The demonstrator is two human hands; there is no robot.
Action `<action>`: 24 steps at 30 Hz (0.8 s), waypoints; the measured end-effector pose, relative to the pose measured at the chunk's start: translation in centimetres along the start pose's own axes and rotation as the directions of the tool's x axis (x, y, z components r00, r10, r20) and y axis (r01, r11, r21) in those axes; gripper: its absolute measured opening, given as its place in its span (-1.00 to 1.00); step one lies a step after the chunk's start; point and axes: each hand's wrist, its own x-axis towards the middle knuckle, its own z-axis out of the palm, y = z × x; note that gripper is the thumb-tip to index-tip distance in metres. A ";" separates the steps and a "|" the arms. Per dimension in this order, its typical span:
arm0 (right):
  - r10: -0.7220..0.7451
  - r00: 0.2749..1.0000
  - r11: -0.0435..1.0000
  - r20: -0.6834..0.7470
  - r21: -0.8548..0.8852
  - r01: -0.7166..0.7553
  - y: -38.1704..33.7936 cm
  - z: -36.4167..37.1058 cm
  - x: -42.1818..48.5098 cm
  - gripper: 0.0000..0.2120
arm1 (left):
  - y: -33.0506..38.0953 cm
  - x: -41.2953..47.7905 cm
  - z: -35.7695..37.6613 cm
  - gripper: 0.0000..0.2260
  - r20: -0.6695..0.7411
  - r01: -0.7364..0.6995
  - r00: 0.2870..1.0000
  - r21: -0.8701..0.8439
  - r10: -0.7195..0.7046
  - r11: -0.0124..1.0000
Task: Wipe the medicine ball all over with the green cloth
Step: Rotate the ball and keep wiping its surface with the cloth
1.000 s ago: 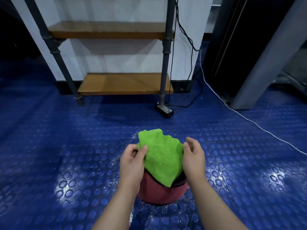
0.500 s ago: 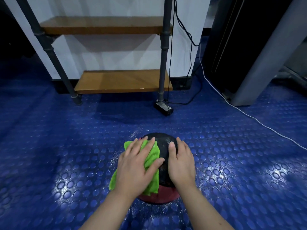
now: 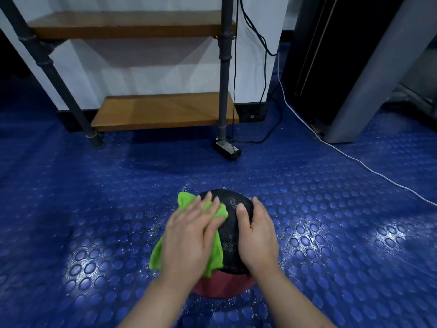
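Note:
The medicine ball [image 3: 230, 233] sits on the blue studded floor, black on top with a red band low at the front. A green cloth [image 3: 214, 254] lies over the ball's left side. My left hand [image 3: 189, 235] presses flat on the cloth with fingers straight and spread. Against the ball's right side rests my right hand [image 3: 256, 235], fingers extended over the black surface. Much of the cloth is hidden under my left hand.
A pipe-frame shelf unit with wooden boards [image 3: 163, 111] stands ahead against a white wall. A black power adapter [image 3: 228, 150] and cables lie at its right post. A white cable [image 3: 354, 159] crosses the floor at right. A dark cabinet with a grey frame [image 3: 361, 74] stands at right.
The cloth went from draped over the ball's top to its left side under my flat left hand. That hand has slid forward over the ball. My right hand settled on the ball's right side.

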 end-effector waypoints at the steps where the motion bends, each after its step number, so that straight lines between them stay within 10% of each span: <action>1: -0.001 1.000 1.000 0.003 0.011 0.001 0.2 -0.1 0.0 -0.42 | 0.1 -1.5 0.3 -0.60 -0.044 -0.039 0.998 0.000 0.039 0.999; 5: -0.099 0.995 0.994 0.012 0.035 0.099 0.8 0.0 -1.3 -0.36 | 0.0 -3.2 0.5 -0.63 -0.100 -0.032 0.995 -0.008 0.031 0.999; 13: -0.049 0.999 0.936 0.022 0.350 0.038 1.6 -0.1 -1.1 -0.56 | -1.8 3.4 -1.5 -0.68 0.086 0.449 0.893 -0.119 -0.441 0.886; 24: 0.011 0.988 0.958 0.151 0.282 -0.053 1.1 0.3 0.3 -0.53 | 2.1 1.0 -0.4 -0.60 0.023 -0.061 0.998 0.059 0.060 0.996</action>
